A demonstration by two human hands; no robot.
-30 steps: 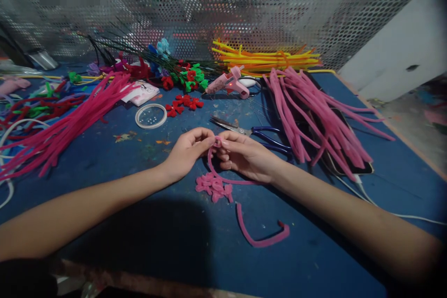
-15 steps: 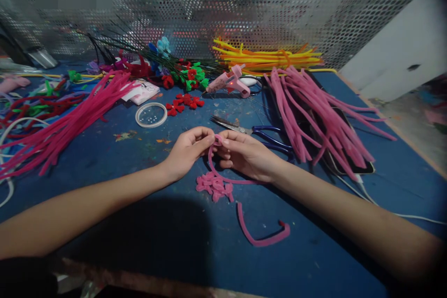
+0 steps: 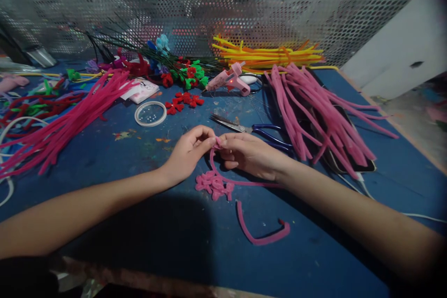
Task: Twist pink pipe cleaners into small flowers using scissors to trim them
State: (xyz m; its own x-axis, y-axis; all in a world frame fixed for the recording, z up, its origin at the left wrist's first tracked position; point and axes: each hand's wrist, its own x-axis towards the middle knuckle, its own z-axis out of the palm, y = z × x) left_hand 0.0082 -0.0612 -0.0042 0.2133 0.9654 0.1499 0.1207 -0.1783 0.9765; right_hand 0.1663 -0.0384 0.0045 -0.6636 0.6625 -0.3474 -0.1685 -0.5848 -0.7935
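Between my fingertips is the curled end of a pink pipe cleaner (image 3: 244, 183), whose long tail bends down and runs right, passing under my right wrist. My left hand (image 3: 190, 151) pinches the curl from the left with thumb and forefinger. From the other side my right hand (image 3: 249, 154) pinches it too, its lower fingers curled. Just below lies a small heap of pink looped pipe-cleaner pieces (image 3: 213, 185). Nearer me rests a bent pink pipe-cleaner length (image 3: 260, 242) with a red bit at its tip. Scissors (image 3: 251, 129) with blue handles lie open behind my right hand.
A pink glue gun (image 3: 230, 81) with a lit red light stands behind the scissors. Pink pipe cleaners (image 3: 324, 111) cover a phone at right; magenta ones (image 3: 77, 121) lie left. A white ring (image 3: 151, 114), red flowers (image 3: 185, 100) and yellow pipe cleaners (image 3: 268, 56) sit farther back.
The curl between my fingers has turned and looks smaller, its loop less visible. My right hand has shifted slightly right, and more of the tail shows beneath it.
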